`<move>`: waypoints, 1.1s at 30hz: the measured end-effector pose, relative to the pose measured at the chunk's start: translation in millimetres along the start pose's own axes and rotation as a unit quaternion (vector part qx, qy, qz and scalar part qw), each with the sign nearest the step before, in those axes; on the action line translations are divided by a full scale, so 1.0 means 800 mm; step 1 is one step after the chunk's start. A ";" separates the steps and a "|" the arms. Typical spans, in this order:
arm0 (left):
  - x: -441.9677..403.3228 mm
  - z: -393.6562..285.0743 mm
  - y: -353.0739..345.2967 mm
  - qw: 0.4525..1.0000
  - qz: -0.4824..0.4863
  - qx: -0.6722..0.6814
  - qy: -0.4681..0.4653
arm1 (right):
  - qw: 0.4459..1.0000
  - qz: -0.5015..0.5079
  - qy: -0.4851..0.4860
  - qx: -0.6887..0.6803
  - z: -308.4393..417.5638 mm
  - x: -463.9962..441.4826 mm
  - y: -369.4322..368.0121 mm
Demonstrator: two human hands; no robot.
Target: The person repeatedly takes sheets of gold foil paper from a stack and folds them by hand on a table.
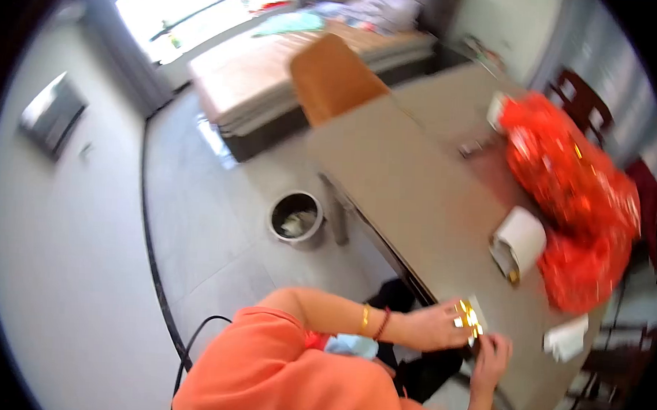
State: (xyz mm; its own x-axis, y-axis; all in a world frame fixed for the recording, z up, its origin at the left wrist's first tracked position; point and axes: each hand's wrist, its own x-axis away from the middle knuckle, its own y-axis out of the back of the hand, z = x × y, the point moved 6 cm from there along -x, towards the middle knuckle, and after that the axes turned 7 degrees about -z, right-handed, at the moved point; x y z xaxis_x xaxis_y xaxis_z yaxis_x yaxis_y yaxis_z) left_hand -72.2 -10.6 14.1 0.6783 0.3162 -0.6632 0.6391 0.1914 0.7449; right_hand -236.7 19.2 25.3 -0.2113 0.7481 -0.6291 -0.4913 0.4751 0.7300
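A small sheet of shiny gold foil paper (471,314) with a pale border is at the near edge of the table, between my two hands. My left hand (434,327), with a gold bracelet and a dark red one on its wrist, has its fingers over the foil paper's near side and grips it. At the lower corner of the sheet, my right hand (491,358) pinches with closed fingers. Glare and blur hide the exact fold of the paper.
On the grey-brown table (410,186) lie a big red plastic bag (571,186), a white curled packet (519,239) and a white paper stack (566,338). A bin (296,220) stands on the floor beside the table. An orange chair (330,77) and a bed (239,76) are beyond.
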 end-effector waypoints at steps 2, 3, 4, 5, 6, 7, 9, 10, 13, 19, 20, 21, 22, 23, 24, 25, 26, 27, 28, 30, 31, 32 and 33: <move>-0.003 0.001 -0.007 0.999 0.018 -0.031 -0.011 | 0.999 0.023 0.012 0.041 -0.001 0.002 -0.001; -0.005 0.001 0.001 0.999 0.019 -0.040 -0.012 | 0.998 0.024 0.019 0.059 0.005 0.002 -0.002; -0.011 0.000 -0.001 0.998 0.035 -0.042 0.005 | 0.998 0.027 0.003 0.052 0.007 0.002 -0.002; -0.014 -0.002 -0.006 0.997 0.052 -0.044 0.020 | 0.998 0.029 -0.015 0.044 0.007 0.002 -0.001; -0.016 -0.006 -0.014 0.997 0.055 -0.041 0.024 | 0.999 0.023 -0.017 0.036 0.002 0.002 -0.001; -0.018 -0.010 -0.021 0.997 0.059 -0.038 0.028 | 0.999 0.016 -0.019 0.027 0.000 0.002 -0.001; -0.017 -0.008 -0.019 0.998 0.050 -0.023 0.021 | 1.000 0.010 -0.022 0.016 -0.002 0.003 -0.001; -0.010 -0.004 -0.014 0.999 0.035 -0.013 0.009 | 1.000 0.009 -0.023 0.015 -0.003 0.005 -0.001; -0.003 0.002 -0.010 1.000 0.009 0.017 -0.007 | 0.999 0.005 -0.041 0.013 -0.005 0.011 -0.002; -0.003 0.005 -0.009 0.998 0.025 0.056 0.014 | 0.997 0.031 0.021 0.060 -0.002 0.012 -0.003; -0.003 0.005 -0.006 0.998 0.025 0.057 0.017 | 0.998 0.043 -0.008 0.040 -0.013 0.019 -0.005; -0.002 0.005 -0.005 0.999 0.012 0.048 0.017 | 0.996 0.027 -0.001 0.080 -0.015 0.018 0.002; -0.003 0.004 -0.004 0.999 -0.002 0.036 0.017 | 0.993 0.010 0.007 0.120 -0.017 0.015 0.011; -0.004 0.004 -0.002 0.999 -0.017 0.025 0.016 | 0.987 -0.008 0.015 0.160 -0.016 0.012 0.021; -0.005 0.004 -0.002 0.999 -0.021 0.027 0.022 | 0.988 0.003 0.012 0.153 -0.010 0.007 0.023; -0.006 0.002 -0.002 0.999 -0.024 0.030 0.025 | 0.988 -0.001 0.016 0.156 0.000 0.002 0.026; -0.006 0.002 -0.002 0.999 -0.028 0.032 0.029 | 0.987 -0.006 0.021 0.158 0.009 -0.005 0.026; -0.007 0.000 -0.003 0.999 -0.035 0.025 0.033 | 0.987 -0.011 0.027 0.159 0.017 -0.007 0.027; -0.007 -0.002 -0.005 0.998 -0.042 0.017 0.038 | 0.992 -0.010 0.005 0.128 0.020 -0.004 0.023; -0.010 -0.005 -0.012 0.998 -0.022 0.011 0.054 | 0.997 -0.005 -0.038 0.062 0.025 0.007 0.004; -0.013 -0.008 -0.018 0.998 0.009 0.016 0.063 | 0.997 0.013 -0.041 0.059 0.029 0.010 -0.009; -0.013 -0.011 -0.024 0.996 0.040 0.023 0.070 | 0.997 0.030 -0.046 0.056 0.034 0.011 -0.023; -0.012 -0.010 -0.022 0.998 0.018 0.015 0.064 | 0.996 0.048 -0.056 0.056 0.039 0.013 -0.034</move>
State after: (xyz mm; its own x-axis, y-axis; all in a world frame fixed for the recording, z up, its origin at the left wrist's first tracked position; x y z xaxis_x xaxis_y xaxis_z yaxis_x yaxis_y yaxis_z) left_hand -92.7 -9.4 7.9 0.6509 0.4392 -0.6193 0.6261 0.1507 0.7650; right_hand -199.2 28.3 7.0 -0.1542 0.8367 -0.5256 -0.3744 0.4428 0.8147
